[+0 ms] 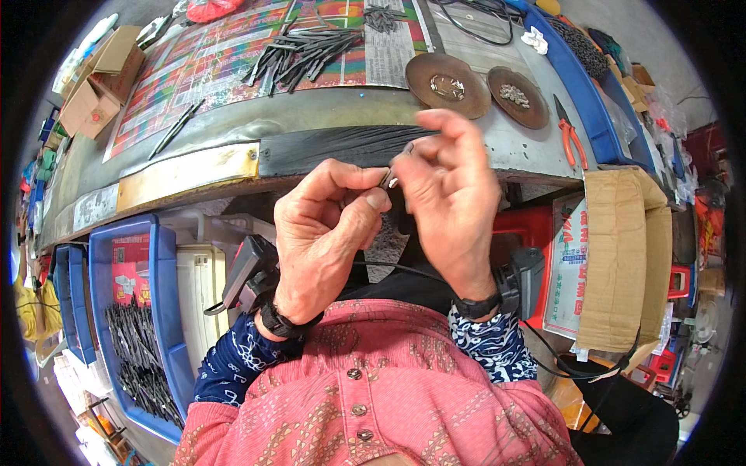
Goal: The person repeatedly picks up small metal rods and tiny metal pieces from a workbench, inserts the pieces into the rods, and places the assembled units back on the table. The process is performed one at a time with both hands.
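Observation:
Above my lap, in front of the bench edge, my left hand (330, 225) is closed, pinching a small dark strip (385, 179) between thumb and forefinger. A tiny silvery piece (393, 183) shows at the strip's tip. Beside it, my right hand (457, 194) is somewhat blurred. Its thumb and forefinger come together at the strip's end, and its other fingers are curled loosely above. Whatever the right fingertips hold is too small and smeared to name. On the bench beyond stand a brown dish (423, 87) with small metal pieces and a smaller brown dish (535, 115) with silvery bits.
Dark strips (299, 58) lie piled on patterned sheets, with a few more (177, 128) at the left. Red-handled pliers (571, 136) rest near the right edge. A blue bin (172, 311) of dark strips stands left; a cardboard box (618, 256) stands right.

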Tool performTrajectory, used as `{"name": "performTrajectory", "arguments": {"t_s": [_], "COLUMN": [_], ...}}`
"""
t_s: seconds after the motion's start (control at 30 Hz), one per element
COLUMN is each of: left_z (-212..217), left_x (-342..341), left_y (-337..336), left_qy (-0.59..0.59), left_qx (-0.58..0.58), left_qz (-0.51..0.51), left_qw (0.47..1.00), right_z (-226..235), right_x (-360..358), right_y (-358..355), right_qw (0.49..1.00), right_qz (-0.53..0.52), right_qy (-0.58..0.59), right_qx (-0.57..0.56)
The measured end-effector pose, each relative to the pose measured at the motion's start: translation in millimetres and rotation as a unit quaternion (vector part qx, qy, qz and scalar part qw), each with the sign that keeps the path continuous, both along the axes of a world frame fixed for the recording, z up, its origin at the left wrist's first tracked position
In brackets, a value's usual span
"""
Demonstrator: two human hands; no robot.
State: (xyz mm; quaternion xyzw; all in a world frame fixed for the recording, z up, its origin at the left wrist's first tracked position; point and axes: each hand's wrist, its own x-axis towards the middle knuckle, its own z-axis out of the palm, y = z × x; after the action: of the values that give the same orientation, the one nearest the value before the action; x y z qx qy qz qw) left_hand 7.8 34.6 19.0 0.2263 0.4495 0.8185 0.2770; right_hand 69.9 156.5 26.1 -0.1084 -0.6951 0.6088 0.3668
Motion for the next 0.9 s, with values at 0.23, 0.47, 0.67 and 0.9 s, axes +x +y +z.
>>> {"name": "performTrajectory", "arguments": {"t_s": [0.23, 0.47, 0.67, 0.9], "left_z": [-1.2, -1.2, -2.5, -1.4], "left_x": [-1.7, 0.0, -2.2, 0.2], "left_y": [0.3, -0.4, -1.2, -0.3], "left_qy": [0.012, 0.004, 0.007, 0.012], "left_qx": [0.020, 0.005, 0.003, 0.017], "left_qz": [-0.010, 0.010, -0.006, -0.012], "left_qw": [1.000, 1.000, 1.000, 1.000], "right_z": [0.6, -3.4, -6.0, -6.2], "right_x": [3.7, 3.4, 6.1, 0.5], "right_y": [-2.1, 1.9, -8.2, -5.5], "right_qw": [0.998, 0.999, 0.999, 0.949], "right_qz": [0.030, 0.019, 0.029, -0.091], "right_qy": [-0.005, 0.035, 0.004, 0.034], "right_qx": [0.058, 0.031, 0.026, 0.301]}}
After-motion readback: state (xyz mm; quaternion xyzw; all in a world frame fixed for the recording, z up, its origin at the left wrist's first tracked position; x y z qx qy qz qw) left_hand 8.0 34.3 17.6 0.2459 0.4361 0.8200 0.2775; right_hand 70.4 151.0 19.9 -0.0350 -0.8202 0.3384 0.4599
